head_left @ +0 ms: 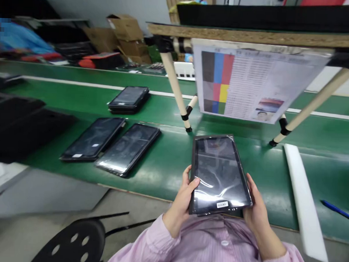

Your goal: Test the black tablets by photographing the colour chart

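Observation:
A black tablet [219,170] with a glossy screen, a clear film and a small white label is held up over the front edge of the green bench. My left hand [183,194] grips its left side, with the thumb on the front edge. On the opposite side my right hand [257,206] is wrapped round the lower right edge, its fingers partly hidden behind. To the left lie two groups of similar tablets: a film-covered tablet [128,148] and, beside it, another tablet [94,137]. Farther back is a small stack of tablets [128,99].
A shelf on pale pipe legs [176,85] stands ahead, with a printed colour sheet [250,84] hanging from it. Right of me lie a white foam strip [303,200] and a blue pen [337,210]. Black material [22,125] covers the left, above a black stool [76,242].

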Demonstrator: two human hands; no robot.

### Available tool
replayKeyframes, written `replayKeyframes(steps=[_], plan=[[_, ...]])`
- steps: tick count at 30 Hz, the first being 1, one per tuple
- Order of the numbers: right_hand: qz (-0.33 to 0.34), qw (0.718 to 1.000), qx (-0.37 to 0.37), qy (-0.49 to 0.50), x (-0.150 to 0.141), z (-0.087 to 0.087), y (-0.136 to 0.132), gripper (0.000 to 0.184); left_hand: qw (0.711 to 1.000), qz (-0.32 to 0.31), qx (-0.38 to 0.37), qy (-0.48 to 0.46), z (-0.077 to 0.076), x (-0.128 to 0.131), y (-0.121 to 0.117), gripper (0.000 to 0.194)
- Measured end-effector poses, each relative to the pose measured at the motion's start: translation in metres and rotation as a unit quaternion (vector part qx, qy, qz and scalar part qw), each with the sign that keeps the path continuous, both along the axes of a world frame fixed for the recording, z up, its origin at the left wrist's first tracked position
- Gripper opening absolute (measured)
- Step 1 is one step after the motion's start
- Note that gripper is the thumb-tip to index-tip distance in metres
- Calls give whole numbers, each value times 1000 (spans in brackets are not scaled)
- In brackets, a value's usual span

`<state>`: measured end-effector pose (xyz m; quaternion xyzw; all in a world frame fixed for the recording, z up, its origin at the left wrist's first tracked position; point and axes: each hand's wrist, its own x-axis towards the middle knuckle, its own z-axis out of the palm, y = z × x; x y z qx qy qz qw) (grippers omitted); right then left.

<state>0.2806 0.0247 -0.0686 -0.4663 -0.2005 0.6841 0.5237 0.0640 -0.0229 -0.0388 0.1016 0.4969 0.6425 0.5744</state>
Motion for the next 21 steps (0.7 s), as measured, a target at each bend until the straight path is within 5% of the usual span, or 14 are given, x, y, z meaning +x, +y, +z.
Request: replayKeyframes(steps=[3, 7, 12, 17, 21], plan=[[-27, 998, 31, 53, 14, -3, -35, 57, 1000, 5, 25, 11, 4, 19, 8, 99], [-53, 990, 96, 89, 22, 16, -56, 71, 995, -41, 66, 63, 11, 61, 19, 99], [-286, 956, 61, 3, 54, 45, -41, 95, 970, -132, 121, 163, 20, 136, 29, 100], [-384, 917, 104, -23, 118, 61, -30, 77, 939, -256, 173, 149, 32, 204, 47, 102], [-444, 886, 127, -31, 177, 62, -20, 60, 872, -403, 227, 158, 27, 208, 70, 93]])
